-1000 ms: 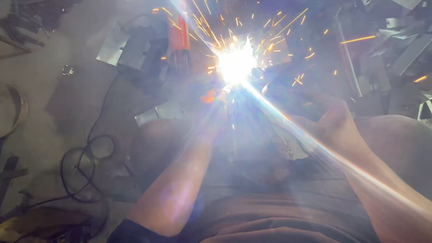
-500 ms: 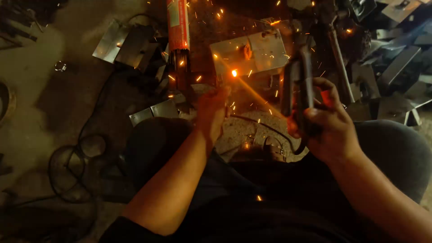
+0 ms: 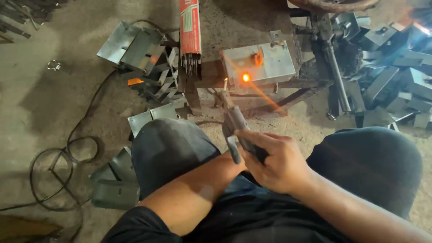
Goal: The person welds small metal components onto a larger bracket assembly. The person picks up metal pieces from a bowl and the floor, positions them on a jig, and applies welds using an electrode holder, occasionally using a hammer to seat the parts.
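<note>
Centre frame | right hand (image 3: 279, 164) clenched on electrode holder (image 3: 238, 130), rigid, grip its insulated handle | left hand hidden, cannot tell | metal box (image 3: 265, 65) stiff, weld spot (image 3: 245, 77) glowing hot.

A bare, dusty concrete floor (image 3: 49, 103) fills the scene, lit brightly at the far left and falling into shadow nearer by. Black cable (image 3: 63, 162) lies in loose loops on the left. Folded grey sheet-metal brackets (image 3: 132, 47) are stacked at the far left, with more (image 3: 114, 182) lying near left. A heap of similar dark metal pieces (image 3: 396, 67) crowds the far right. A rusty steel frame (image 3: 288, 87) stands low at the far centre, beside a dark metal post (image 3: 335, 76).
</note>
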